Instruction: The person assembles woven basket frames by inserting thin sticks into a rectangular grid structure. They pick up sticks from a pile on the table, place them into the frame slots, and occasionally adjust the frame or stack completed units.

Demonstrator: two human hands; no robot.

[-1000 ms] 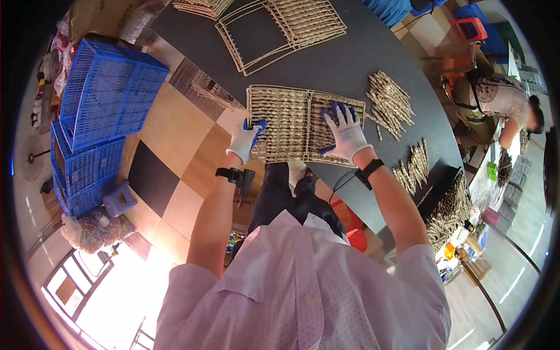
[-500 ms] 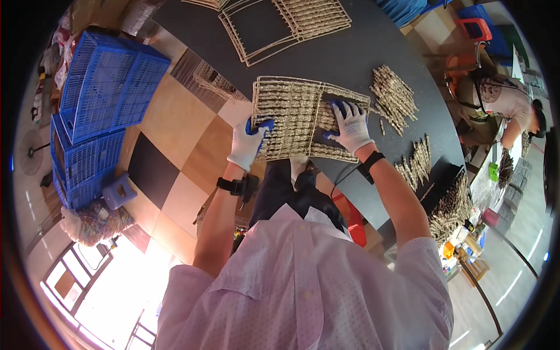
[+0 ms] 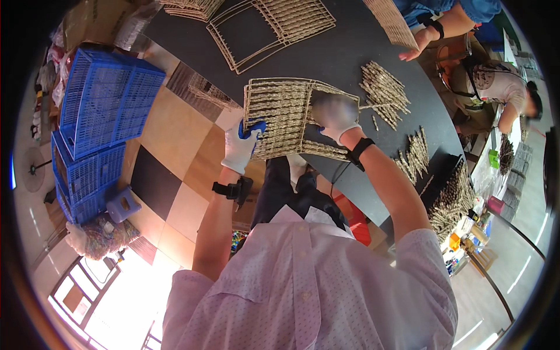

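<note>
My left hand (image 3: 242,144), in a white glove with blue fingertips, grips the left edge of a woven panel (image 3: 274,116), a wire frame with twisted tan strands across it. The panel's left section is filled with strands; its right section shows several strands at the near end and a gap farther up. Over that gap is my right hand (image 3: 336,116), gloved too, its fingers smeared by motion, so what they hold cannot be told. Just right of the panel, on the dark table (image 3: 350,46), lies a pile of loose twisted strands (image 3: 385,93).
More strand bundles lie at the right (image 3: 415,154) and in a dark box (image 3: 452,198). Another frame (image 3: 233,55) rests on the far table. A co-worker's hand (image 3: 421,44) is beside a woven panel (image 3: 392,23). Blue crates (image 3: 111,99) stand stacked on the left.
My right hand has moved left and blurred, and more of the panel's near strands show. A co-worker's arm and a woven panel have come in at the far right. The view has shifted slightly.
</note>
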